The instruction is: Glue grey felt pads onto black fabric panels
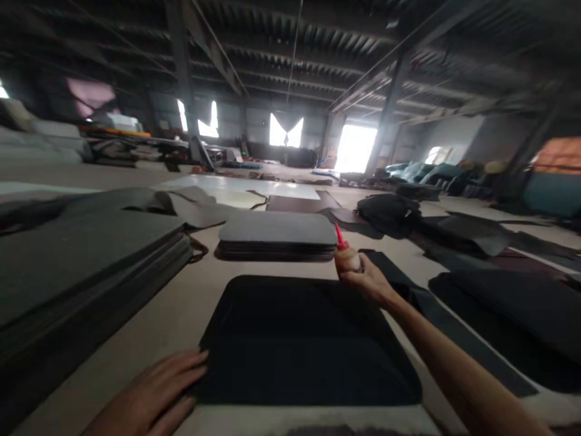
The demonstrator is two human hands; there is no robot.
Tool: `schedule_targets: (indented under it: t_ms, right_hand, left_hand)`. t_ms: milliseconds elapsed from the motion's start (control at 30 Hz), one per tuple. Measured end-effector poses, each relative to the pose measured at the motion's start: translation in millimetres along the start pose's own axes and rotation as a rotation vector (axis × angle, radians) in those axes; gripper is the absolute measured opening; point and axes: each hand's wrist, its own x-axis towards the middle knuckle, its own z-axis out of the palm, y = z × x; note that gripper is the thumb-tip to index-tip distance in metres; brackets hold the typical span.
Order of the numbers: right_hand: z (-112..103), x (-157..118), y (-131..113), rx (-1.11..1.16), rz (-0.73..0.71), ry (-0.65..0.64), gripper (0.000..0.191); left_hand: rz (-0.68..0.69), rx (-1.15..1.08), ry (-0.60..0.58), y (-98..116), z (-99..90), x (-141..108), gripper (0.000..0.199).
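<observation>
A dark rounded-corner sheet [304, 339] lies flat on the pale table [181, 327] in front of me. At its left edge rests my left hand [154, 387], fingers stretched out and the tips touching the edge. My right hand [367, 278] is wrapped around a squeeze bottle [347, 259] with a red pointed nozzle, held upright near the sheet's far right corner. Just beyond the sheet sits a stack of similar grey rounded sheets [276, 230]. The bottle's lower part is hidden by my fingers.
A thick pile of grey sheets [82, 260] takes up the left side. Dark strips [454, 333] and a dark rounded pile [521, 315] lie on the right. Crumpled dark material [388, 212] is farther back, and a post [385, 115] stands behind.
</observation>
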Motion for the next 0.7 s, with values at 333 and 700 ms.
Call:
schedule_targets:
  t_ms: [333,700]
  right_hand:
    - [19,-95,-36,-0.299,-0.102,-0.355,0.057]
    - [73,-119,-77,-0.175,-0.227,-0.452,0.039]
  left_hand:
    - [-0.072,-0.128,-0.216,32,-32.1,21,0.030]
    - [-0.164,-0.194,-0.161,29,-30.2,20,0.023]
